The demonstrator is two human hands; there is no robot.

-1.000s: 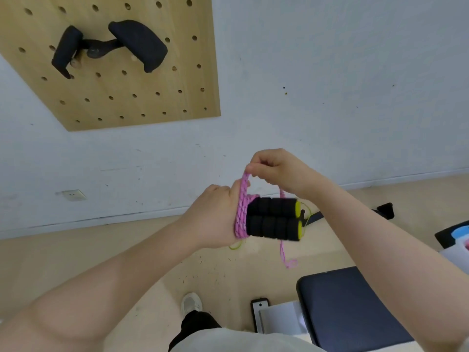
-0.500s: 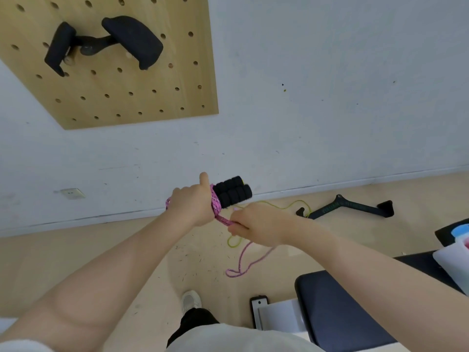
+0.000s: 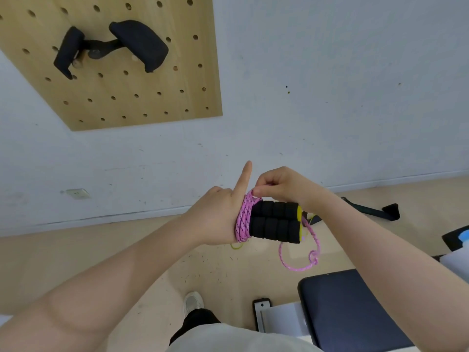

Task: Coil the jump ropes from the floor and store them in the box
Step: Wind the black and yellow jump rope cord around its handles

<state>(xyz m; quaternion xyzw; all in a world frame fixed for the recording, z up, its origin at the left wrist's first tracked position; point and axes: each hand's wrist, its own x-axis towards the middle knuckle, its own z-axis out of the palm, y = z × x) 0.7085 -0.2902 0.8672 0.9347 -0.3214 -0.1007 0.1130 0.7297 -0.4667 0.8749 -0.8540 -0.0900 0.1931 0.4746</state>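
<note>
pink jump rope (image 3: 244, 219) is being wound around two black foam handles (image 3: 275, 222), coils sitting tight against the left hand (image 3: 215, 214), which is gripping the handles' hidden ends with its forefinger pointing up. the right hand (image 3: 281, 186) is pinching the rope just above the coils. a short loose tail is dangling below. winding looks nearly finished; next comes tucking the tail, then boxing.

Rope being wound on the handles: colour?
Pink with dark flecks, rope wound beside the black handles. Head view, the only one.
</note>
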